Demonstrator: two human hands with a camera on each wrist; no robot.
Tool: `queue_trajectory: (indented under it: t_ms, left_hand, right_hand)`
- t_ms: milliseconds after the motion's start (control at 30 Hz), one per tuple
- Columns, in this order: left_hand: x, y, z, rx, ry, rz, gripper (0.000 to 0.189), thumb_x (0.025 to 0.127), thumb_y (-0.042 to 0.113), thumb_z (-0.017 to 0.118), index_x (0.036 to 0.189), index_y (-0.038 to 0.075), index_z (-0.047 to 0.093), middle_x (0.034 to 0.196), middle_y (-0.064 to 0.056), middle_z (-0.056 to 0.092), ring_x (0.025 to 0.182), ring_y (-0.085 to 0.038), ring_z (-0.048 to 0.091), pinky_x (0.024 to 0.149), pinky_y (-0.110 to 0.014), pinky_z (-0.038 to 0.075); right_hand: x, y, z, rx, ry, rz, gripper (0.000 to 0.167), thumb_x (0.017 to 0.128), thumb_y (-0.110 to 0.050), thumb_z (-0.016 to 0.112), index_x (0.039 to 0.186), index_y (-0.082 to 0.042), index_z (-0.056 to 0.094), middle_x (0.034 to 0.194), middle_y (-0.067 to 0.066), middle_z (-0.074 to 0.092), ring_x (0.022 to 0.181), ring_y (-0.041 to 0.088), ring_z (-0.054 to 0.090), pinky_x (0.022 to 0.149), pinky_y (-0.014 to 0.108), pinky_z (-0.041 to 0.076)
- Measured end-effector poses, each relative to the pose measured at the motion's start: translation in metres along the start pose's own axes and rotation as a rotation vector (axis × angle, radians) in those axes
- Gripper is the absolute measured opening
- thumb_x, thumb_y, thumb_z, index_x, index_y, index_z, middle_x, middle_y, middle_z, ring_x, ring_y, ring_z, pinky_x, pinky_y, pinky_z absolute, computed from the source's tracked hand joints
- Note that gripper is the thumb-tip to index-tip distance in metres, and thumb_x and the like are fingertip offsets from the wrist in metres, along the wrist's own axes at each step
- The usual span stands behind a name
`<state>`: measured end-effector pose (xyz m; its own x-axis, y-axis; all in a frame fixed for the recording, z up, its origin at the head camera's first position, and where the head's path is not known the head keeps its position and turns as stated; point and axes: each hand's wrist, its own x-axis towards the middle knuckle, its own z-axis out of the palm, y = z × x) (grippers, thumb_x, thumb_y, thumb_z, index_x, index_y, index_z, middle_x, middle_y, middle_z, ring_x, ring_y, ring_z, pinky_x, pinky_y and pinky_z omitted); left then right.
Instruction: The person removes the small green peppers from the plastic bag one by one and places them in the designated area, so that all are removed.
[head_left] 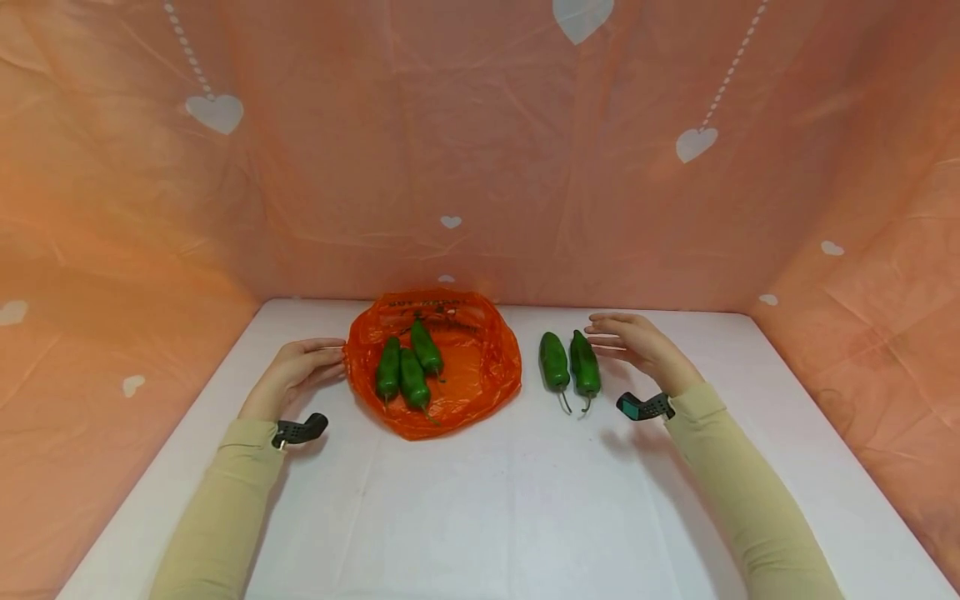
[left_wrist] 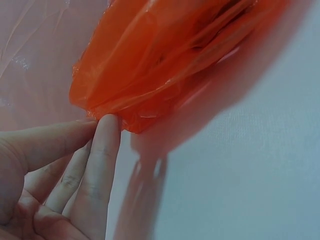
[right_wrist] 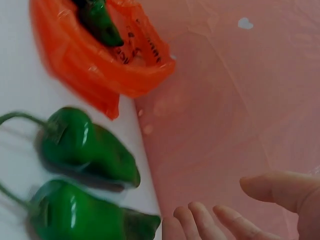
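Green peppers are what's going on here, five in all. In the head view, three of them point(head_left: 408, 371) lie on an orange plastic bag point(head_left: 480, 367) spread out near the back of the white table point(head_left: 487, 500), and two loose peppers point(head_left: 570, 364) lie side by side just to the right of the bag, stems pointing toward the person. The left hand point(head_left: 296, 372) rests at the bag's left edge, fingers reaching out to the plastic. The right hand point(head_left: 637, 346) hovers just beside the right-hand loose pepper, fingers spread and relaxed, holding nothing. Pink cloth with white hearts point(head_left: 217, 112) walls the table in on three sides.

Left wrist view: the fingertips point(left_wrist: 107, 125) are straight and touching the crumpled edge of the bag point(left_wrist: 165, 60). I don't see a pinch or any curl round the plastic, so I'd call it loose contact rather than a real hold.

Right wrist view: the two loose peppers point(right_wrist: 90, 150) sit right below the camera, a bit blurred, with the bag point(right_wrist: 100, 65) and one pepper inside it point(right_wrist: 100, 22) farther off. The fingers point(right_wrist: 235, 220) are uncurled and apart from the nearest pepper, with nothing in the palm.

My read is that this is the reach step, with the right hand lining up on the nearest loose pepper while the left steadies the bag. The next move calls for the fingers to drop and wrap round that pepper. Since it's touching its neighbour, the grip needs to come from above so it doesn't roll the other one away.
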<state>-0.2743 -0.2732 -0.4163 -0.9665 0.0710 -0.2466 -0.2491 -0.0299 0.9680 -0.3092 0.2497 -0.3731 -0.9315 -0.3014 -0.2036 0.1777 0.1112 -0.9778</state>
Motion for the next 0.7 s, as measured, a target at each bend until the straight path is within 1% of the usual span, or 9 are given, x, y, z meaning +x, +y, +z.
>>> queue_trajectory:
  t_ms: [67,267,333,433,600,700]
  left_hand:
    - [-0.001,0.0,0.0,0.008,-0.002,0.006,0.053,0.097,0.007,0.056,0.141,-0.012,0.033,0.096,-0.002,0.067,0.089,-0.018,0.068,0.091,-0.039,0.049]
    - [-0.003,0.0,0.0,0.054,-0.005,0.016,0.051,0.098,0.011,0.056,0.14,-0.01,0.036,0.103,-0.004,0.066,0.094,-0.018,0.067,0.093,-0.039,0.048]
    - [-0.004,0.0,-0.001,0.069,-0.003,0.014,0.052,0.098,0.013,0.055,0.14,-0.01,0.036,0.104,-0.004,0.066,0.094,-0.018,0.067,0.093,-0.039,0.048]
    - [-0.004,0.0,-0.001,0.081,0.001,0.013,0.052,0.098,0.014,0.055,0.141,-0.01,0.036,0.104,-0.005,0.066,0.095,-0.019,0.067,0.093,-0.04,0.048]
    - [-0.005,-0.002,0.0,0.037,-0.027,0.035,0.051,0.097,0.011,0.056,0.139,-0.011,0.036,0.104,-0.005,0.066,0.096,-0.02,0.067,0.094,-0.04,0.048]
    - [-0.005,-0.003,0.0,0.01,-0.03,0.035,0.049,0.097,0.008,0.055,0.138,-0.012,0.037,0.101,-0.004,0.067,0.093,-0.02,0.068,0.093,-0.04,0.048]
  right_hand:
    - [0.002,-0.004,0.004,0.017,-0.013,-0.012,0.051,0.101,-0.016,0.049,0.141,0.01,0.031,0.141,0.029,0.036,0.13,0.04,0.039,0.105,0.043,0.039]
    - [0.011,-0.014,0.015,0.003,-0.049,-0.035,0.05,0.101,-0.018,0.05,0.14,0.008,0.032,0.139,0.025,0.04,0.129,0.037,0.042,0.105,0.044,0.039]
    - [0.015,-0.018,0.021,0.001,-0.073,-0.051,0.05,0.101,-0.017,0.048,0.139,0.011,0.032,0.139,0.027,0.039,0.128,0.038,0.042,0.106,0.044,0.038]
    - [0.02,-0.025,0.03,-0.005,-0.102,-0.07,0.048,0.101,-0.016,0.048,0.137,0.012,0.035,0.139,0.026,0.04,0.127,0.038,0.043,0.106,0.044,0.038]
    - [0.027,-0.035,0.048,0.009,-0.138,-0.074,0.044,0.101,-0.015,0.049,0.137,0.008,0.04,0.14,0.023,0.042,0.127,0.039,0.043,0.105,0.045,0.039]
    - [0.031,-0.04,0.057,0.006,-0.155,-0.062,0.045,0.101,-0.015,0.049,0.139,0.007,0.04,0.141,0.025,0.04,0.128,0.041,0.042,0.105,0.046,0.039]
